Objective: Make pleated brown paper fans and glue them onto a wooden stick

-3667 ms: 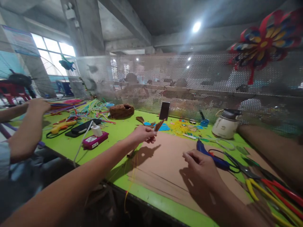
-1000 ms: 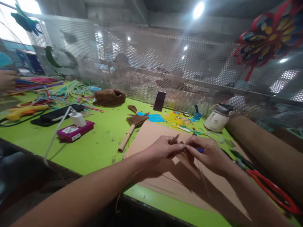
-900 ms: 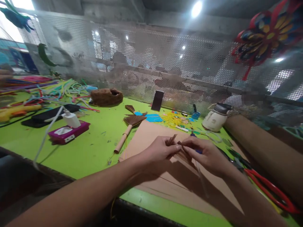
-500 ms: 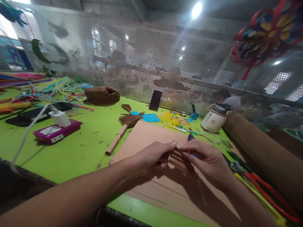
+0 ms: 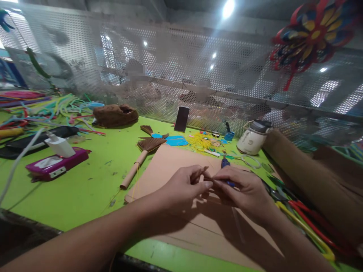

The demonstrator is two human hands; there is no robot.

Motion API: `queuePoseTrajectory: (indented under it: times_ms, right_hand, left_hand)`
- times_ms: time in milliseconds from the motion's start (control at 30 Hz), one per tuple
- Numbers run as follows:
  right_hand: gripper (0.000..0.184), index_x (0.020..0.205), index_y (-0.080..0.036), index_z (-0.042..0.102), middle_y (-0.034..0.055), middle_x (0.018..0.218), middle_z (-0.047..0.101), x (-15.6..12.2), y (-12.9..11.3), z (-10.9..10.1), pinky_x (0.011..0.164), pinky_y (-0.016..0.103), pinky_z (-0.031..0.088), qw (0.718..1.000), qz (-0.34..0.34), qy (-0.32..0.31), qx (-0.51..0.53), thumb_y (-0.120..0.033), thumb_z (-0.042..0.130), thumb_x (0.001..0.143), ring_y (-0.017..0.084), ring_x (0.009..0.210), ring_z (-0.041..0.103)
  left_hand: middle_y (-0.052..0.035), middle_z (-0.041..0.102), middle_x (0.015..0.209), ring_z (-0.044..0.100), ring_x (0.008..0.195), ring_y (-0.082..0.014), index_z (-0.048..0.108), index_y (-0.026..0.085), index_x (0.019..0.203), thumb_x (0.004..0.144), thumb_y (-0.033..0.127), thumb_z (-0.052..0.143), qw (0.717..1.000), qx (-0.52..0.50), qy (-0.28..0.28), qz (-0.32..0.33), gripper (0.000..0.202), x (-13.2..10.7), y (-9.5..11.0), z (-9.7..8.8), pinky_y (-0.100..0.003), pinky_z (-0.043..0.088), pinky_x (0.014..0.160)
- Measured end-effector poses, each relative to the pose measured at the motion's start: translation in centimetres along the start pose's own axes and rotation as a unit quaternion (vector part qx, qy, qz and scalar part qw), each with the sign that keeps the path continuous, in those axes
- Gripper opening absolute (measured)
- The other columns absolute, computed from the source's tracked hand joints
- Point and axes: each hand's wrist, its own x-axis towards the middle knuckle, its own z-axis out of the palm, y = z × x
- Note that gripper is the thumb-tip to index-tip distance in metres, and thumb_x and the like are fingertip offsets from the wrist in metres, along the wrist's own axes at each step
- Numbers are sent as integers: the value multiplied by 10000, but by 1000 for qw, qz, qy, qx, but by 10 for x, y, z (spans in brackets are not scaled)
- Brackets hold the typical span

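Over a stack of brown card sheets (image 5: 167, 162), my left hand (image 5: 185, 187) pinches one end of a small piece of pleated brown paper (image 5: 218, 198). The fingertips of my right hand (image 5: 244, 189) are closed on its other end, close to the left thumb. Fingers cover much of the piece. A dark blue tool (image 5: 225, 161) lies behind my right hand and is partly hidden by it; a clear stick (image 5: 237, 224) rests on the card below. Left of the sheets lies a rolled brown paper tube (image 5: 133, 172) with a pleated fan (image 5: 150, 144) at its top.
Scissors with red and yellow handles (image 5: 307, 223) lie at right, near a white jar (image 5: 253, 138). Blue paper (image 5: 176, 141), yellow shreds (image 5: 200, 141) and a propped phone (image 5: 182, 119) are at the back. A purple power strip (image 5: 56, 164) with a white charger (image 5: 60, 145) sits left.
My left fingers have shifted on the pleated paper, the thumb now lower and the fingertips above. The pleats are turned and less visible. The view has swung slightly right.
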Motion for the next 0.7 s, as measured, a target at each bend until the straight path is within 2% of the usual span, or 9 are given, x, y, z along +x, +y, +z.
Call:
queuePoseTrajectory:
  times_ms: [100, 200, 367, 433, 467, 567, 700]
  right_hand:
    - [104, 808, -199, 678, 26, 694, 661, 0, -2, 0, 577, 274, 458, 1000, 26, -4, 7, -184, 577, 827, 152, 626, 594]
    - [117, 768, -185, 677, 28, 686, 650, 0, -3, 1, 595, 278, 457, 997, 70, -10, 39, -205, 578, 827, 152, 635, 591]
    - [158, 771, -176, 674, 35, 732, 654, 1, 0, -3, 649, 285, 485, 970, 189, -34, 152, -303, 595, 819, 162, 698, 612]
    - [186, 913, -184, 657, 35, 771, 656, 2, 0, -4, 678, 304, 509, 945, 236, -37, 224, -328, 613, 804, 172, 733, 628]
    - [260, 1015, -194, 626, 33, 796, 658, 1, 0, -4, 698, 316, 520, 931, 252, -37, 262, -322, 633, 789, 178, 761, 636]
    - [517, 1205, -211, 509, 37, 867, 665, 0, -2, 0, 755, 341, 532, 905, 263, -30, 332, -268, 697, 727, 188, 827, 644]
    - [483, 1162, -184, 540, 36, 827, 674, -1, -1, 8, 725, 324, 530, 905, 266, 18, 330, -264, 705, 715, 169, 768, 638]
  left_hand:
    - [-21, 587, 727, 470, 634, -126, 613, 163, 900, 825, 272, 507, 989, 145, 18, 38, 169, -6, 0, 2, -241, 358, 584]
    - [-22, 604, 741, 467, 653, -126, 620, 162, 849, 856, 243, 433, 975, 212, 21, 55, 204, -11, -4, 4, -246, 365, 618]
    - [-2, 563, 690, 443, 635, -112, 587, 153, 749, 863, 222, 400, 977, 202, 33, 58, 230, -6, -8, 1, -233, 349, 600]
    - [-7, 548, 679, 439, 628, -112, 575, 145, 733, 871, 253, 404, 981, 181, 38, 56, 245, -1, -9, -1, -237, 347, 594]
    - [-15, 551, 689, 445, 632, -116, 576, 140, 745, 877, 271, 401, 984, 168, 38, 54, 255, 1, -9, -2, -241, 351, 596]
    - [-35, 569, 720, 464, 642, -125, 577, 132, 779, 888, 298, 387, 987, 147, 39, 46, 275, 5, -10, -3, -248, 357, 592]
    - [-13, 563, 681, 453, 608, -111, 554, 152, 724, 870, 238, 401, 979, 188, 40, 67, 228, 0, -9, -1, -232, 343, 572]
